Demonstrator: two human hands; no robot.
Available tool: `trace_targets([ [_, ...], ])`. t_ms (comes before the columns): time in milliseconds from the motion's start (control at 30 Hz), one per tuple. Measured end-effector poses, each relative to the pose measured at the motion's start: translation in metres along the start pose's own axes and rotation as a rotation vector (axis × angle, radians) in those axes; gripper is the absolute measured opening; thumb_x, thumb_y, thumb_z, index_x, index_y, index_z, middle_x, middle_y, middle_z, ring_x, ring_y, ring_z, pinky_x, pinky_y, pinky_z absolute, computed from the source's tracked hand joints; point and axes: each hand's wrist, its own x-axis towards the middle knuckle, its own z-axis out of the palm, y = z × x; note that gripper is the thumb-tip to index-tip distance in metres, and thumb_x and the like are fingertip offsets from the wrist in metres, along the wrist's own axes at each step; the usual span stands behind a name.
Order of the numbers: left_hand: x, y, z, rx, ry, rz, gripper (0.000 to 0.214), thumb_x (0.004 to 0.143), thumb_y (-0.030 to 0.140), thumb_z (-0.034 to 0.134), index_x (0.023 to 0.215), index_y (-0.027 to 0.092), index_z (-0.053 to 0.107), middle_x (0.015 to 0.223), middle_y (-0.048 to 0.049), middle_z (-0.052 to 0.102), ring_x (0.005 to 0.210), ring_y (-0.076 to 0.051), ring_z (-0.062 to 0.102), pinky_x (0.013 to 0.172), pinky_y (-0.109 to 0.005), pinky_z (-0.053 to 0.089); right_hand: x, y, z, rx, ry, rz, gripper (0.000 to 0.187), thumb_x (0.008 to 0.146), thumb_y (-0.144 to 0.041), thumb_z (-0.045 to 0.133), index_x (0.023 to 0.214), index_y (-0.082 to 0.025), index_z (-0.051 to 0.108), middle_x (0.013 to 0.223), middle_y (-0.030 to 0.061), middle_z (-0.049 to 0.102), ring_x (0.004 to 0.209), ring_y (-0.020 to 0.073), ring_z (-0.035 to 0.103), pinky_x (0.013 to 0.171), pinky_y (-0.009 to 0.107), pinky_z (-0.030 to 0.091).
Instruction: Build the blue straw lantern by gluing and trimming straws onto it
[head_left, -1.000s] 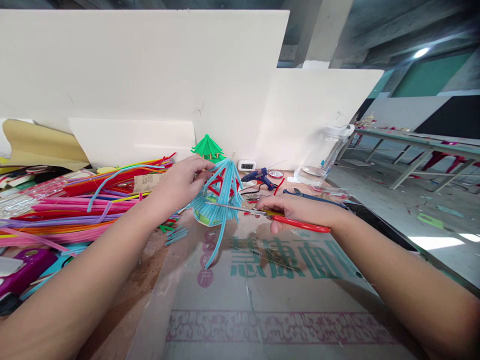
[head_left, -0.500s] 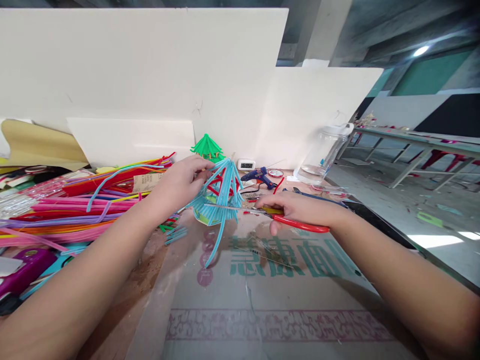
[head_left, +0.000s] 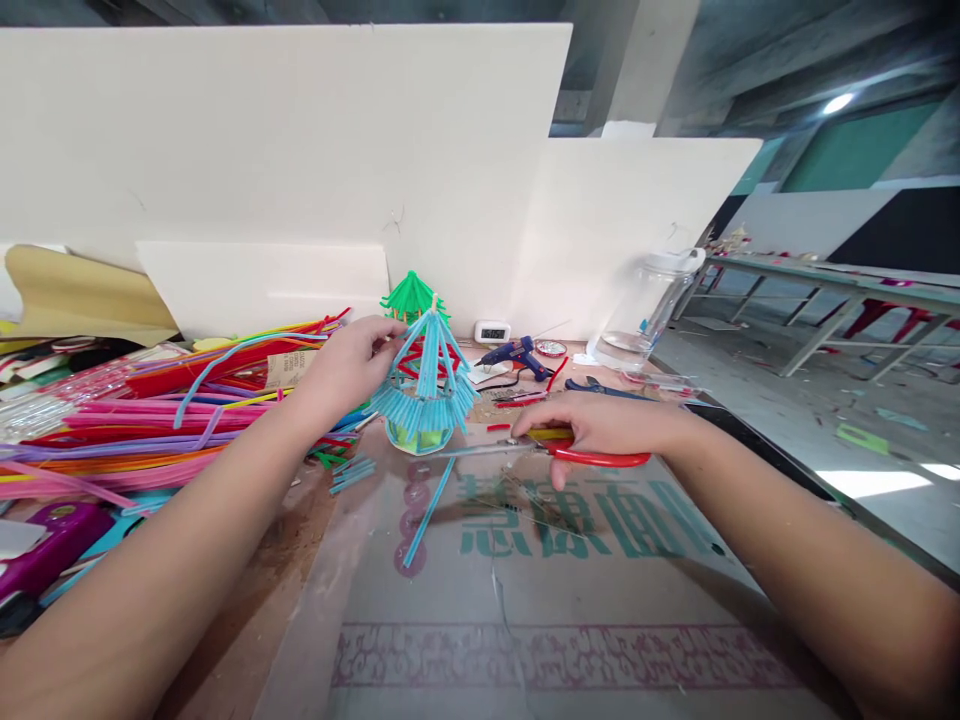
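Note:
A small pavilion model (head_left: 425, 405) of light-blue pipe cleaners, with red lattice under its upper roof, stands upright on the table. My left hand (head_left: 360, 362) pinches the left side of its upper roof; the fingertips are partly hidden. In my right hand (head_left: 592, 425) are scissors (head_left: 604, 457) with red and yellow handles, their blades pointing left below the model's front edge. A light-blue pipe-cleaner strip (head_left: 429, 515) lies on the printed sheet just below the blades. Short blue offcuts (head_left: 352, 474) are at the left.
Bundles of coloured pipe cleaners (head_left: 172, 420) cover the left side. Behind stand a green-roofed model (head_left: 412, 292), a small digital clock (head_left: 493, 331), a blue glue gun (head_left: 517, 354) and a clear jug (head_left: 637, 315). Pliers (head_left: 600, 387) lie beyond my right hand.
The long blue strip that hung from the roof now lies apart on the sheet. The model has gone from tilted to upright, and the scissors have moved slightly lower.

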Motion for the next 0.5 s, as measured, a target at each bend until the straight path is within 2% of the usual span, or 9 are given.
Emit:
trace_targets([
  [100,0.003,-0.011,0.000,-0.032,-0.007,-0.045,0.032,0.086,0.027,0.042,0.102,0.020,0.068,0.091,-0.0035,0.072,0.079,-0.020,0.063,0.071,-0.028,0.046,-0.006,0.012,-0.002,0.001,-0.067,0.009,0.053,0.071,-0.047,0.070,0.121,-0.029,0.061,0.122,0.0033,0.062,0.108,0.0254,0.058,0.089,0.032,0.043],
  [267,0.005,-0.023,0.000,-0.165,-0.039,-0.052,0.032,0.086,0.030,0.044,0.104,0.019,0.068,0.092,-0.0020,0.073,0.077,-0.018,0.064,0.070,-0.027,0.048,-0.007,0.030,-0.001,-0.111,-0.089,0.094,0.054,0.072,-0.046,0.069,0.122,-0.026,0.062,0.120,0.0061,0.064,0.109,0.0274,0.058,0.090,0.035,0.044],
  [400,0.003,-0.017,-0.003,-0.182,-0.054,-0.057,0.032,0.087,0.030,0.045,0.106,0.020,0.068,0.095,-0.0016,0.073,0.080,-0.019,0.065,0.070,-0.027,0.049,-0.001,0.039,0.008,-0.107,-0.087,0.124,0.052,0.074,-0.038,0.067,0.125,-0.028,0.060,0.120,0.0044,0.065,0.104,0.0257,0.061,0.087,0.034,0.046],
  [500,0.002,-0.012,-0.001,-0.181,-0.045,-0.062,0.030,0.086,0.030,0.046,0.104,0.021,0.068,0.095,-0.0012,0.073,0.081,-0.019,0.066,0.071,-0.027,0.050,0.001,0.043,0.013,-0.151,-0.001,0.104,0.048,0.076,-0.030,0.063,0.124,-0.027,0.062,0.121,0.0057,0.065,0.107,0.0252,0.060,0.089,0.034,0.045],
])
